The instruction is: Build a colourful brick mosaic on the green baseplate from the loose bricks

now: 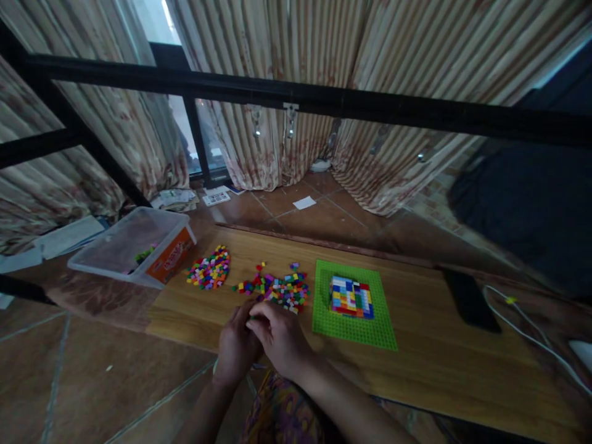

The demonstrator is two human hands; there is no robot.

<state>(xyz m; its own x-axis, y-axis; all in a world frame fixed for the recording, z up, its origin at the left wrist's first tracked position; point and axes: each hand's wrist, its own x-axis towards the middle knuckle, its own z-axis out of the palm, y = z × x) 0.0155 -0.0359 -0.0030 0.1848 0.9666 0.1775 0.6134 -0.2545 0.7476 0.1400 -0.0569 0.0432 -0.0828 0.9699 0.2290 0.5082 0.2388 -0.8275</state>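
Both hands are up close together over the near edge of the table (435, 354), just this side of the mid pile of loose bricks (284, 290). My L grip (238, 342) is curled in, fingers bent; my R grip (280, 339) is beside it, thumb & index drawn in toward the L fingertips. Both look mostly closed, but fingers hide what's b/w them, so can't tell if either has hold of a brick.

Mid pile's a mix: red, yellow, blue, purple, green etc., w/ a few strays at its far side. 2nd brick pile (210, 268) is to the L, tighter, near the table's L end. Just R of the mid pile is a lt green baseplate (356, 339), flat on the table, w/ a multicolor brick build (350, 299) on it approx. centered: white, blue, yellow, red & orange pcs.

Far L, beside the table end, there's a clear plastic box (124, 246) w/ an orange label & some green bits inside. R side of table: a dark flat slab (469, 299), w/ a white cable (522, 320) near it. Beyond the table, a white paper (304, 202) is on the tile floor (259, 206), nr the striped curtains (314, 49).
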